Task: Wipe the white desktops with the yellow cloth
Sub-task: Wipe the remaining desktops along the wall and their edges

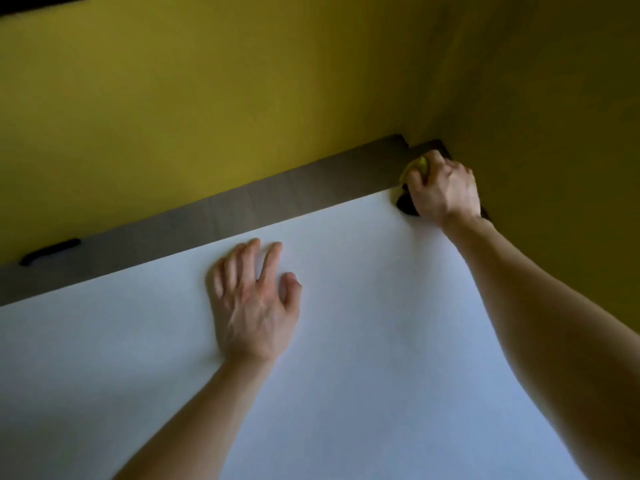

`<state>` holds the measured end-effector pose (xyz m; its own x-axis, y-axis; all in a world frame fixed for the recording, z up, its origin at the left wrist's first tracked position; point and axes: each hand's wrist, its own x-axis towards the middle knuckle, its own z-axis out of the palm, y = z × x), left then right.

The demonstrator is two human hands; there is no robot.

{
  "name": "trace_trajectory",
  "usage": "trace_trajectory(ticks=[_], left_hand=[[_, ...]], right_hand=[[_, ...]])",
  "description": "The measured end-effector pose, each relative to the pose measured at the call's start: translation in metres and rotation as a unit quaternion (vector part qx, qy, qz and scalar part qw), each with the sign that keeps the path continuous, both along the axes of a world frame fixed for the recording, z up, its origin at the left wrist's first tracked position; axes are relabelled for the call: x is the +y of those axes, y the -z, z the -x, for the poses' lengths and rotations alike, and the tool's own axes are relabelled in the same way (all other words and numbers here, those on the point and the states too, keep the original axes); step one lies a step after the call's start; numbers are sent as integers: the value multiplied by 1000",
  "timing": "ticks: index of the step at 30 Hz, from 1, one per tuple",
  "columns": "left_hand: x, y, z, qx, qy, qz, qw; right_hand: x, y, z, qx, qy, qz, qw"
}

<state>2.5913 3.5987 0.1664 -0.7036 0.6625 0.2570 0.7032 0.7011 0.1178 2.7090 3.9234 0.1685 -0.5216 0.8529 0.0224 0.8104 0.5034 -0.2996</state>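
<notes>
The left hand (251, 306) lies flat on the desktop (363, 341), near its middle. The right hand (443, 188) is at the far right corner, with the cloth (417, 168) under its fingers. Behind the desktop a strip (242, 209) runs along the far edge, with a slot (50, 251) towards its left end; a back panel (207, 98) stands behind the strip and a side panel (554, 133) to the right.

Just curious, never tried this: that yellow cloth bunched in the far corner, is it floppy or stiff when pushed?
Probably floppy: the yellow cloth is crumpled so small that the right hand hides nearly all of it. Likely light too, as one hand's fingers curl round it. It should slide readily over the smooth white desktop.
</notes>
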Motion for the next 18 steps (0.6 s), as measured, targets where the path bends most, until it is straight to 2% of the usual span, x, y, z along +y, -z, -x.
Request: trace_trajectory(ticks=[2,4,7,10,12,15,18], left_hand=[[0,-1,0,-2,3,2,1000],[0,-1,0,-1,2,5,1000],[-1,1,1,-1,-1,1,1000],[0,2,0,0,1,-8,1000],[0,3,1,2,1,-10,1000],[-1,4,1,4,1,-8,1000],[-1,6,2,3,1,-11,1000]], right_hand=[[-24,3,14,-4,16,-33,999],[-60,4,38,5,-84,-43,995],[-114,2,79,9,-256,-14,967],[-121,-2,90,16,-309,11,951],[-93,0,72,17,-261,5,965],[-30,3,27,28,-66,-18,997],[-18,2,-11,63,70,49,994]])
